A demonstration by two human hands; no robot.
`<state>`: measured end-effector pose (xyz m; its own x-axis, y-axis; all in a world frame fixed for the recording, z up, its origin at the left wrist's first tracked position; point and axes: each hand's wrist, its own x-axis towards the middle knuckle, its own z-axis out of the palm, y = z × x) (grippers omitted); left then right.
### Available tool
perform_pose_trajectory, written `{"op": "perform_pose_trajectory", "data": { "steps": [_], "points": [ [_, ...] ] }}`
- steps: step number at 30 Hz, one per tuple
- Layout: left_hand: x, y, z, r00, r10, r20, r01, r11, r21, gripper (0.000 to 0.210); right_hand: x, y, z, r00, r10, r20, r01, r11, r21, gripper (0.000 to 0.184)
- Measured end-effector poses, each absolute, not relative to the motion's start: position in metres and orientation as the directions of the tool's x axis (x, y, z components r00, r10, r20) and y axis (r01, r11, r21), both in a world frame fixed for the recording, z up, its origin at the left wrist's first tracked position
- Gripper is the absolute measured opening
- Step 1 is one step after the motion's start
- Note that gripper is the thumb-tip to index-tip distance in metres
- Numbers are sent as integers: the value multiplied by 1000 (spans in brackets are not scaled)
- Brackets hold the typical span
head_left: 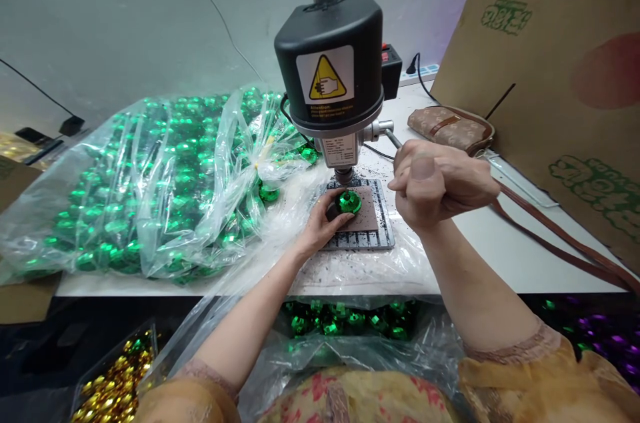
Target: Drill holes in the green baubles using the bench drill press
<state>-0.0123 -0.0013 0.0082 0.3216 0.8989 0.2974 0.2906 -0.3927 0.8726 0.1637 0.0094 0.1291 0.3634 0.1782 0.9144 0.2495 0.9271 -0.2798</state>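
My left hand (pixel 323 221) grips a shiny green faceted ball (pixel 349 202) between thumb and fingers. The ball rests on a pinkish-brown board (pixel 367 215) that lies over the slotted metal base (pixel 386 236) of a small drill press (pixel 330 63). Just above and behind the ball is the press's chuck (pixel 344 175); whether a bit touches the ball I cannot make out. My right hand (pixel 435 183) is closed around the metal feed lever (pixel 393 138) at the press's right side. Dark shavings are scattered about the base.
A large clear plastic bag (pixel 150 189) full of green balls, tied at its neck, covers the table's left. More green balls (pixel 350 320) lie in plastic below the table edge. A patterned pouch (pixel 450 128) with a brown strap and a big cardboard box (pixel 550 76) stand right.
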Motion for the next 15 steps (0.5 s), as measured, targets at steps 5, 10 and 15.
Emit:
{"op": "perform_pose_trajectory", "data": {
  "steps": [5, 10, 15],
  "points": [
    [-11, -1, 7, 305, 903, 301, 290, -389, 874, 58, 164, 10, 135, 360, -114, 926, 262, 965, 17, 42],
    [-12, -2, 6, 301, 898, 320, 268, -402, 876, 57, 166, 7, 131, 291, -134, 947, 219, 973, 71, 41],
    [-10, -1, 5, 288, 906, 309, 269, -387, 882, 57, 159, -4, 165, 427, 148, 892, 164, 957, -238, 45]
  ]
}}
